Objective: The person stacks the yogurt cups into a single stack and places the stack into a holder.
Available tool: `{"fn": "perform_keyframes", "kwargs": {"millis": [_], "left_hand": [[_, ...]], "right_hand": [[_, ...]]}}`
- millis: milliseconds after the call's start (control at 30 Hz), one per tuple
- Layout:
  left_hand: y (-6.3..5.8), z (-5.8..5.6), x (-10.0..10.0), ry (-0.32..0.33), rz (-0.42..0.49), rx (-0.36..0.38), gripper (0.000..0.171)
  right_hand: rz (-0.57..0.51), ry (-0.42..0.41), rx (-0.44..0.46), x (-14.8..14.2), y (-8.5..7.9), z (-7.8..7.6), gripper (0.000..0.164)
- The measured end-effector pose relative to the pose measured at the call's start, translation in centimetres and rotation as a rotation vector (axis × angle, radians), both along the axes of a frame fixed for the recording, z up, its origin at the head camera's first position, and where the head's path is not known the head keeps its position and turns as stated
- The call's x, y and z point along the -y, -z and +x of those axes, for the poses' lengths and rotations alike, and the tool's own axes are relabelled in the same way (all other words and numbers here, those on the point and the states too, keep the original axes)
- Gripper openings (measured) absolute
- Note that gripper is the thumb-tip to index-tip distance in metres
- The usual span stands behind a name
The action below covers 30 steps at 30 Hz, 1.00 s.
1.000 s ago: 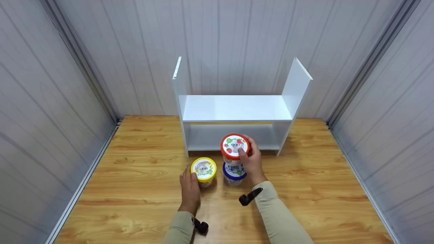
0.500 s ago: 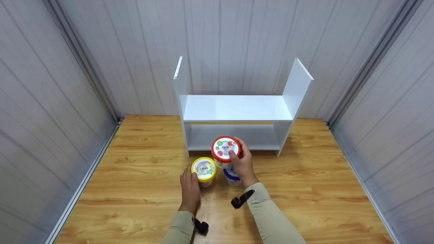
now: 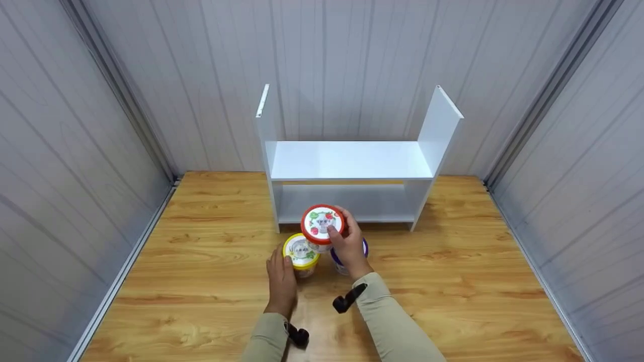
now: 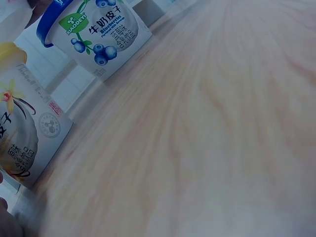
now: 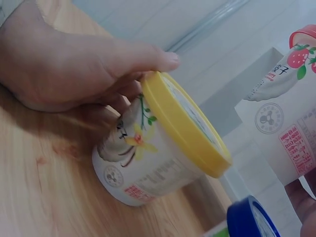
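My left hand (image 3: pixel 282 276) holds the side of a yellow-lidded yogurt cup (image 3: pixel 301 251) that stands upright on the wooden table. In the right wrist view its thumb lies at the rim of the yellow lid, with the other fingers partly hidden behind the cup. My right hand (image 3: pixel 350 249) grips a red-lidded yogurt cup (image 3: pixel 322 224) with strawberry pictures, raised off the table. From above, the red lid overlaps the back right edge of the yellow one. A blue-lidded yogurt cup (image 4: pixel 98 37) with blueberry pictures stands to the right, mostly covered by the right hand in the head view.
Behind the cups stands a white two-level shelf (image 3: pixel 352 160) with tall side panels. Its lower board (image 3: pixel 382 203) lies just beyond the right hand. Pale panel walls enclose the wooden table (image 3: pixel 211 261) at the back and both sides.
The right hand has carried the red-lidded cup leftward, from above the blue-lidded cup to over the yellow one's edge. The left hand and the yellow-lidded cup have stayed put.
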<state>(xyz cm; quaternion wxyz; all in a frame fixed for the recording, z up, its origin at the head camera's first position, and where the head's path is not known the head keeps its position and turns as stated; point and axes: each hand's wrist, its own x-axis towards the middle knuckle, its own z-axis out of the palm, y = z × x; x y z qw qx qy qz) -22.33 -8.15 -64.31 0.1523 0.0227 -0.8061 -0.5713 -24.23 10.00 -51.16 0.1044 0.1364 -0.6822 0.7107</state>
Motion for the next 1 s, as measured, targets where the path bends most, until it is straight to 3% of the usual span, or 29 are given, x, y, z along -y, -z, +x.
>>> {"fn": "perform_keyframes", "kwargs": {"millis": [267, 733, 1000], "left_hand": [[-0.1, -0.1, 0.0, -0.004, -0.007, 0.017, 0.055], [-0.2, -0.2, 0.0, 0.000, -0.001, 0.059, 0.063], [-0.3, -0.2, 0.0, -0.008, -0.036, -0.002, 0.055]], "right_hand": [[-0.038, -0.047, 0.082, 1.1, 0.1, 0.3, 0.060], [0.013, -0.052, 0.148, 1.9, -0.1, 0.7, 0.064], [0.012, -0.063, 0.186, 2.6, -0.3, 0.8, 0.065]]}}
